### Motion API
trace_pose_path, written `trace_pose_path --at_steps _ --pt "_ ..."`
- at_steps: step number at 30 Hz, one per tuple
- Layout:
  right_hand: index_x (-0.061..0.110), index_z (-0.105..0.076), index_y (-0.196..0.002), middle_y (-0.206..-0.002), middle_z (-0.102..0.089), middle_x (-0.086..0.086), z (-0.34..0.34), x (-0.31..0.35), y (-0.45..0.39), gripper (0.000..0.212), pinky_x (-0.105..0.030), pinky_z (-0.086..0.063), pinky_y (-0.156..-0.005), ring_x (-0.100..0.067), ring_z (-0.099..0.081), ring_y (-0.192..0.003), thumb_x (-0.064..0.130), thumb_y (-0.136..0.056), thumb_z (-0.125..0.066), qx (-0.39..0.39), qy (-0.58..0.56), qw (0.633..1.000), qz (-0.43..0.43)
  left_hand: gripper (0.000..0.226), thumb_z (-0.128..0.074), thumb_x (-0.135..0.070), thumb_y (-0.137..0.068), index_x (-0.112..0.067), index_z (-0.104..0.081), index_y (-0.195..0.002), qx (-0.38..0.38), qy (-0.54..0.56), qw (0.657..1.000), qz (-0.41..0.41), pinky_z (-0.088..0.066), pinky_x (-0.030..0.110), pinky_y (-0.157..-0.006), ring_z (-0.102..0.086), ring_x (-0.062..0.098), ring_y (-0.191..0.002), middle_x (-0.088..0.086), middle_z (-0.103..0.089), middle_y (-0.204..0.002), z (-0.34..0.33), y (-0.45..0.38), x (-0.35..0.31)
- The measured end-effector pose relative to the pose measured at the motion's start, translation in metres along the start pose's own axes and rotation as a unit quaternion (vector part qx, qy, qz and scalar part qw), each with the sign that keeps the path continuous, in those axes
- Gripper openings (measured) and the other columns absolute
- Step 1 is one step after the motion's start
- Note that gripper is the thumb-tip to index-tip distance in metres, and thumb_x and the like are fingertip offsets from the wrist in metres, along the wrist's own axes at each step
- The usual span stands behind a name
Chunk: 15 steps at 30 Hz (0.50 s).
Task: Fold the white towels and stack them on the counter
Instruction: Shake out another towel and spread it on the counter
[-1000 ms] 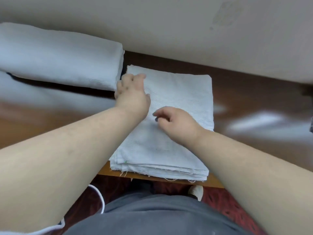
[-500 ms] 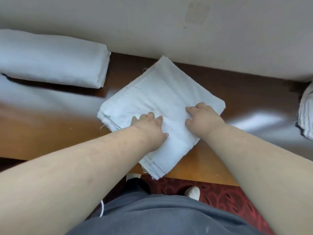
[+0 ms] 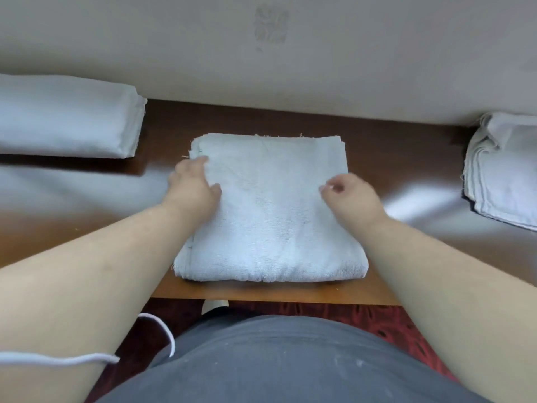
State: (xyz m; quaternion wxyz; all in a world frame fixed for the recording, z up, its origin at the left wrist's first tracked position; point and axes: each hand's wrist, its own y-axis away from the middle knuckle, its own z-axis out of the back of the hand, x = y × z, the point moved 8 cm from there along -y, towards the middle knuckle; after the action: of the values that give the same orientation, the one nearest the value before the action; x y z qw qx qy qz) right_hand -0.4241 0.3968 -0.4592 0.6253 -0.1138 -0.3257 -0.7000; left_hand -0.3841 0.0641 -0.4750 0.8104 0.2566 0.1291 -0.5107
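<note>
A folded white towel (image 3: 273,216) lies squarely on the brown wooden counter (image 3: 87,205), its rounded fold toward me and its frayed edges toward the wall. My left hand (image 3: 194,187) rests on the towel's left edge with fingers stretched out along it. My right hand (image 3: 348,196) hovers over the towel's right side, fingers loosely curled and holding nothing.
A stack of folded white towels (image 3: 66,117) sits at the counter's far left against the wall. Another pile of white towels (image 3: 505,167) sits at the far right. The counter's front edge (image 3: 276,295) is just below the towel. A white cord (image 3: 157,330) hangs by my left arm.
The towel has been turned from a diagonal lie to square with the counter edge. Both hands slid apart to its left and right sides; the right hand lifted off.
</note>
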Motion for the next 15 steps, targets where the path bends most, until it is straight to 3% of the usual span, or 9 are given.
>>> trace_pose_path --at_steps 2,5,9,12,15 --pt "0.024 -0.056 -0.133 -0.131 -0.057 0.0 0.012 -0.004 -0.024 0.049 -0.024 -0.04 -0.083 -0.018 -0.059 -0.106 0.045 -0.089 -0.062 -0.022 -0.059 0.998 -0.026 0.067 -0.06 -0.04 -0.09 -0.023 -0.032 -0.149 0.008 0.073 0.994 0.086 -0.041 0.043 -0.106 -0.047 0.032 -0.127 0.006 -0.045 -0.145 0.003 -0.017 0.019" --pt "0.021 -0.045 -0.145 -0.128 -0.055 0.003 0.011 -0.008 -0.05 0.061 -0.026 -0.042 -0.085 -0.018 -0.057 -0.102 0.042 -0.09 -0.063 -0.002 -0.087 0.994 -0.063 0.06 -0.061 -0.041 -0.091 -0.017 -0.042 -0.143 0.007 0.099 0.991 0.093 -0.042 0.033 -0.094 -0.055 0.029 -0.117 0.006 -0.057 -0.133 0.006 -0.033 0.026" --pt "0.019 -0.055 -0.135 -0.122 -0.064 0.0 0.008 -0.006 -0.072 0.054 -0.034 -0.05 -0.091 -0.022 -0.064 -0.103 0.046 -0.089 -0.06 -0.021 -0.076 0.993 -0.09 0.05 -0.063 -0.045 -0.09 -0.022 -0.054 -0.134 -0.016 0.12 0.988 0.091 -0.045 0.032 -0.093 -0.058 0.024 -0.111 0.002 -0.06 -0.128 0.007 -0.044 0.029" --pt "0.02 -0.062 -0.116 -0.099 -0.065 0.003 0.004 -0.006 -0.076 0.037 -0.029 -0.046 -0.078 -0.02 -0.061 -0.087 0.047 -0.092 -0.054 -0.022 -0.071 0.991 -0.109 0.035 -0.063 -0.043 -0.088 -0.026 -0.061 -0.119 -0.04 0.198 0.977 0.074 -0.05 0.031 -0.084 -0.063 0.017 -0.093 -0.004 -0.066 -0.112 0.008 -0.047 0.026" --pt "0.019 -0.059 -0.108 -0.087 -0.058 0.004 0.015 -0.008 -0.075 0.025 -0.028 -0.042 -0.064 -0.018 -0.056 -0.077 0.034 -0.091 -0.048 -0.1 -0.128 0.982 -0.095 0.021 -0.059 -0.043 -0.089 -0.034 -0.057 -0.107 -0.086 0.223 0.97 0.041 -0.047 0.027 -0.069 -0.06 0.008 -0.087 -0.015 -0.063 -0.099 0.017 -0.041 0.019"
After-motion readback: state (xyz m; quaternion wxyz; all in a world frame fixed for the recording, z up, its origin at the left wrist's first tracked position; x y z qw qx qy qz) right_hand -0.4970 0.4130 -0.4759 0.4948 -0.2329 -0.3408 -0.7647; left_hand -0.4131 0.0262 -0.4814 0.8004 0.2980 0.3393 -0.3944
